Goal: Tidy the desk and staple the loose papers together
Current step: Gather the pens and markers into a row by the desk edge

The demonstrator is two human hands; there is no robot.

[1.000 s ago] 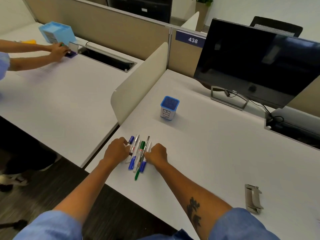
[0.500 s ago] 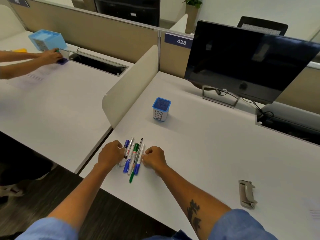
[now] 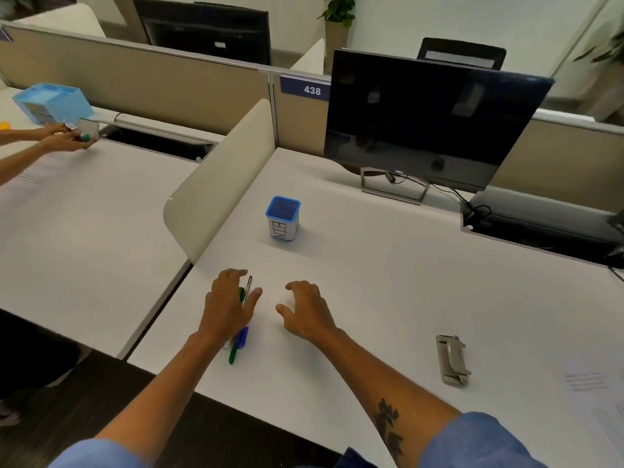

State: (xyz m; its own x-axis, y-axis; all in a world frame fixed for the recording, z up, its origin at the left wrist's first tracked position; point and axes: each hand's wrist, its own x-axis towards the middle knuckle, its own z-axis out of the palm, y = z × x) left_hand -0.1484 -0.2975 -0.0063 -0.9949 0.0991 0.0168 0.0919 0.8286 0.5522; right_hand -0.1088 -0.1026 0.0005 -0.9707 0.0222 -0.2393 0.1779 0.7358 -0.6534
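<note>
- Left hand sits palm-down over a bunch of pens and markers near the front-left corner of the desk. Fingers are curved over them, but I can't tell if it's really gripping or just resting on top.
- Poking out from under that hand: a thin dark pen tip up top, green and blue plastic barrels at the wrist end.
- Right hand is just beside it, fingers spread and loosely bent, holding nothing, hovering right at the smooth white desktop.
- Square pen cup with a blue rim and "BIN" handwritten on its white side stands upright further back, toward the middle.
- Grey metal stapler lies flat toward the front-right.
- Printed papers at the right edge, partly cut off.
- Glossy black monitor stands at the back edge.
</note>
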